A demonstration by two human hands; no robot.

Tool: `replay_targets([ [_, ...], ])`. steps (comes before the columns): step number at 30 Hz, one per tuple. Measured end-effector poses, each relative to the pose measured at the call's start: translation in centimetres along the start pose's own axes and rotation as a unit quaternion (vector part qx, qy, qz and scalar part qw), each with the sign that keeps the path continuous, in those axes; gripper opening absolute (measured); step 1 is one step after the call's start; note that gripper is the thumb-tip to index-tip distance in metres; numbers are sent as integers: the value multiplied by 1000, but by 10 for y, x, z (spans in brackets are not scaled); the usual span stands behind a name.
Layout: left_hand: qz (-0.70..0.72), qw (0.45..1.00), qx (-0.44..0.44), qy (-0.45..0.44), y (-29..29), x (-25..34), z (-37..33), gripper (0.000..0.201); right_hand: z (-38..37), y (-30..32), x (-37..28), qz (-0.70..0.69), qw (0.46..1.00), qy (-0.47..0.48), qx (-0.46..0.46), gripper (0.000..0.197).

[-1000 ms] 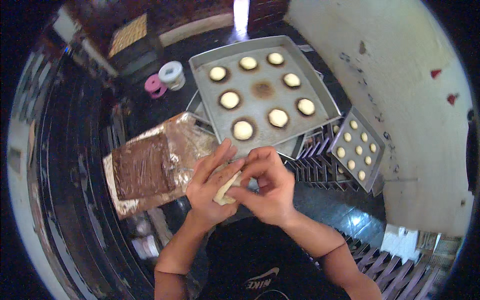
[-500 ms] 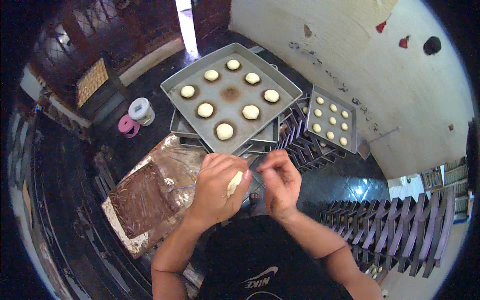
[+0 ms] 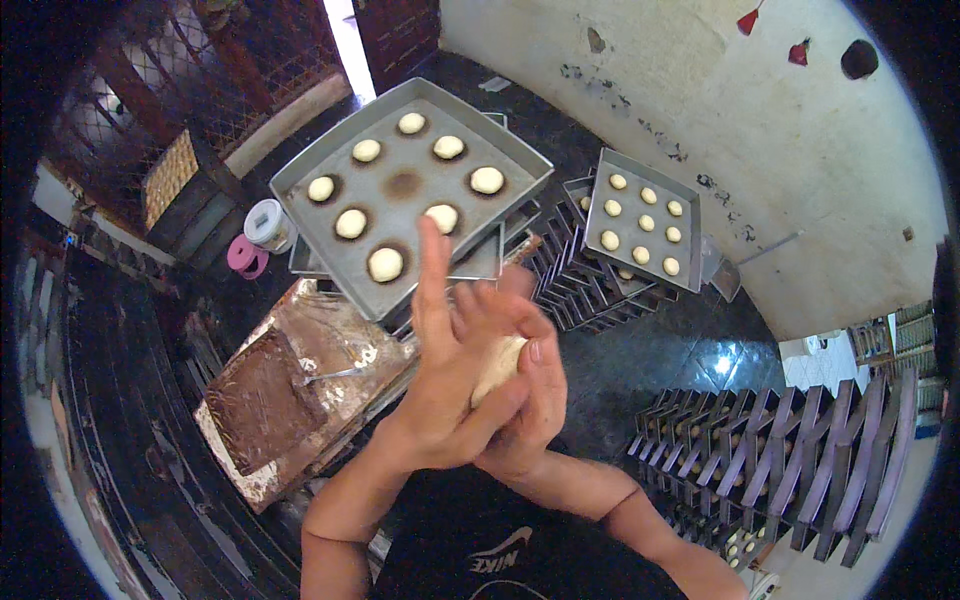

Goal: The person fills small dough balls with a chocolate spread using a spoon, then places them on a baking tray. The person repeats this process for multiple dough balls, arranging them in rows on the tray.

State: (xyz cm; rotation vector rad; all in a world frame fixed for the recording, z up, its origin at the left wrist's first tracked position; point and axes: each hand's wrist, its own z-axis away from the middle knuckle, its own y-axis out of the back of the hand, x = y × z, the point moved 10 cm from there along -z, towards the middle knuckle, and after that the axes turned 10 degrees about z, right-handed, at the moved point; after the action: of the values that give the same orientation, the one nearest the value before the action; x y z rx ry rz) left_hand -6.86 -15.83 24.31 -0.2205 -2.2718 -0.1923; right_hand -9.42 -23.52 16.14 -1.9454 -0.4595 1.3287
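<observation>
A lump of pale dough (image 3: 499, 368) is clasped between my two hands, in front of my chest. My left hand (image 3: 436, 385) presses on it with the thumb, one finger pointing straight up. Behind and to the right, my right hand (image 3: 543, 395) cups the same lump with curled fingers; part of that hand is blurred and covered by the left. Just beyond the hands, a large square metal baking tray (image 3: 335, 277) carries several round dough balls (image 3: 385, 265), spaced apart around a dark stain.
Left of me, a floury board (image 3: 330, 335) bears a shallow square of brown paste (image 3: 265, 400) and a metal utensil (image 3: 338, 374). A smaller tray of dough balls (image 3: 688, 273) tops a stack at the right. Stacked trays (image 3: 770, 450) stand nearer. A white bucket (image 3: 268, 226) sits far left.
My hands have come together around the dough; before, the left held it and the right was apart. The view has shifted, so the trays appear further left.
</observation>
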Motion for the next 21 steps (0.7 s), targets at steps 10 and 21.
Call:
replay_targets([
  [10, -66, 989, -128, 11, -113, -41, 10, 22, -66, 115, -64, -23, 997, -67, 14, 22],
  [21, 326, 877, -107, 337, -153, -163, -5, 115, -97, 165, -36, -76, 990, -114, 14, 24],
])
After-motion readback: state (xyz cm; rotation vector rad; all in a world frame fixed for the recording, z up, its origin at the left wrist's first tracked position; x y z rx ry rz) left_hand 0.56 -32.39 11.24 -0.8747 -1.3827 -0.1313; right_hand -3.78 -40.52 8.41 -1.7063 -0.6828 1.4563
